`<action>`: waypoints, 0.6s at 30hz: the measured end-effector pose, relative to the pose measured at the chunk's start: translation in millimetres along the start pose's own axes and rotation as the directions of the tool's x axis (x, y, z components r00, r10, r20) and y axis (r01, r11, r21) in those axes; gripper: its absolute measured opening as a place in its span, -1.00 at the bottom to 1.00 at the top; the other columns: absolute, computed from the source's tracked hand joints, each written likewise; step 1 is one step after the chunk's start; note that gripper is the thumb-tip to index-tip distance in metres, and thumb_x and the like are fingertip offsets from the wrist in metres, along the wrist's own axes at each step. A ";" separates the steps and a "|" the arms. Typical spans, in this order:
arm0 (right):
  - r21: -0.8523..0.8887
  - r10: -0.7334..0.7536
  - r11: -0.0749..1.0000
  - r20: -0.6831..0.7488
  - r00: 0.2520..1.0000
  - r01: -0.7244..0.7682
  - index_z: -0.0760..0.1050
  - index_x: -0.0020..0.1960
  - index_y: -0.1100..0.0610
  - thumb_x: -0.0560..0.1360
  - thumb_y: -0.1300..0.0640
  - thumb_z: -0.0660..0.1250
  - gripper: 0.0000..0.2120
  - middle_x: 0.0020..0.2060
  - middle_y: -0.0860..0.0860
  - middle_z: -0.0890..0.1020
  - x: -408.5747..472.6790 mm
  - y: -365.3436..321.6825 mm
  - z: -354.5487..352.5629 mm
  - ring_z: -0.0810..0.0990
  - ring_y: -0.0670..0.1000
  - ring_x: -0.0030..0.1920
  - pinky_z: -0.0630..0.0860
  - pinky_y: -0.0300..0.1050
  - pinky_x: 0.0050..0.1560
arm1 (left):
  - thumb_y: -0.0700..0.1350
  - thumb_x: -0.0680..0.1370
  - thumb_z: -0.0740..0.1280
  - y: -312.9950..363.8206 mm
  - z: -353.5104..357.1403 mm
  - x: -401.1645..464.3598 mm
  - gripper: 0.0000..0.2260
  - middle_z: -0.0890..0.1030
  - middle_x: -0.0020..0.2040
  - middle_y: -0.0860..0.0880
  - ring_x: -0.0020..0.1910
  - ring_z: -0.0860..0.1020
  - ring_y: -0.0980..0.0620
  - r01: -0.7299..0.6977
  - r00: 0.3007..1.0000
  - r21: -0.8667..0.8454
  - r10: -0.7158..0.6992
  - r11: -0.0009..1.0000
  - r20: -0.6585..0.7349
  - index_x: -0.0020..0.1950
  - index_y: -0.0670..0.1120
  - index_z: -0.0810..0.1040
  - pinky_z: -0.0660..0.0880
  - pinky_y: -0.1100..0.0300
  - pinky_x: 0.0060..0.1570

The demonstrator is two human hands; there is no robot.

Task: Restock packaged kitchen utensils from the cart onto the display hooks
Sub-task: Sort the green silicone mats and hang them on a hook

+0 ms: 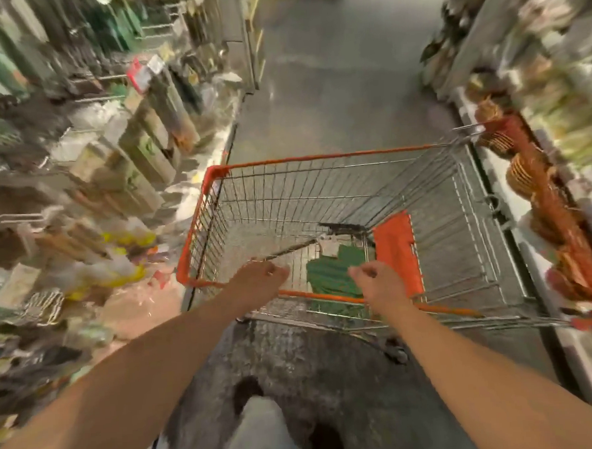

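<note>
Both hands, L & R, loosely curled, holding nothing, over cart w/ green pkg.

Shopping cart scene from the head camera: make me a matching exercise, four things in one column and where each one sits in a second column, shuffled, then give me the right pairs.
Things
1. shopping cart
2. green package
3. orange flap
4. display hooks

Places
A. on the person's left side of the aisle
B. in the aisle ahead of both hands
C. low inside the cart, between the left hand and the right hand
D. inside the cart, right of the green package

Pairs: 1-B, 2-C, 3-D, 4-A
</note>
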State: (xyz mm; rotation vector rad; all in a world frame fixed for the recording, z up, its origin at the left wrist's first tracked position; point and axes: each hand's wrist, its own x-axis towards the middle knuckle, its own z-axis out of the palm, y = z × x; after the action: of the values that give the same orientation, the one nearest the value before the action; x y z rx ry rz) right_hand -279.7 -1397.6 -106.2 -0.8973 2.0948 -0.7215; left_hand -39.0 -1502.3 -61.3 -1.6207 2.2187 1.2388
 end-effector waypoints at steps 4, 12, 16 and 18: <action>0.029 0.079 0.997 -0.036 0.996 -0.078 0.59 0.14 0.13 0.61 -0.08 0.38 -0.72 0.00 -0.02 0.61 35.3 -1.0 5.2 0.57 0.02 0.07 0.40 -0.15 0.06 | 0.26 0.70 0.10 -9.5 -7.6 67.2 -0.52 0.63 0.10 -0.06 0.02 0.57 -0.02 0.008 0.998 0.028 -0.010 1.000 0.067 0.30 -0.07 0.56 0.48 0.06 0.17; 0.073 0.328 0.943 -0.034 0.944 -0.325 0.55 0.19 0.07 0.63 -0.10 0.35 -0.73 0.03 -0.10 0.57 84.8 1.7 31.0 0.53 -0.07 0.03 0.38 -0.29 -0.15 | 0.29 0.68 0.10 -51.3 -23.1 183.0 -0.52 0.65 0.05 -0.10 -0.05 0.58 -0.04 0.042 0.972 0.088 -0.061 0.995 0.228 0.19 -0.06 0.59 0.56 -0.05 0.21; 0.056 0.416 0.908 -0.033 0.909 -0.414 0.54 0.10 0.06 0.62 -0.08 0.38 -0.78 -0.07 -0.11 0.57 104.2 16.9 42.3 0.53 -0.04 -0.01 0.37 -0.19 -0.15 | 0.22 0.70 0.15 -59.4 -33.7 232.7 -0.58 0.67 -0.11 -0.06 -0.26 0.57 0.03 0.057 0.964 0.127 -0.088 0.990 0.251 0.11 -0.09 0.60 0.57 0.14 -0.15; 0.051 0.455 0.890 -0.017 0.891 -0.453 0.54 0.12 0.07 0.61 -0.08 0.39 -0.76 -0.07 -0.09 0.58 117.3 25.4 47.8 0.55 0.00 0.03 0.37 -0.16 -0.04 | 0.20 0.71 0.13 -56.8 -32.1 251.6 -0.59 0.65 -0.16 -0.03 -0.30 0.54 0.05 0.058 0.962 0.172 -0.102 0.983 0.255 0.04 -0.09 0.59 0.55 0.19 -0.24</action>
State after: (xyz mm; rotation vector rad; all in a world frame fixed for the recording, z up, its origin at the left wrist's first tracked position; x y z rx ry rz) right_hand -308.1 -1482.9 -199.0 -0.3429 2.1893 -0.5287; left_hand -84.7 -1714.0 -205.0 -1.3819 2.0138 1.1426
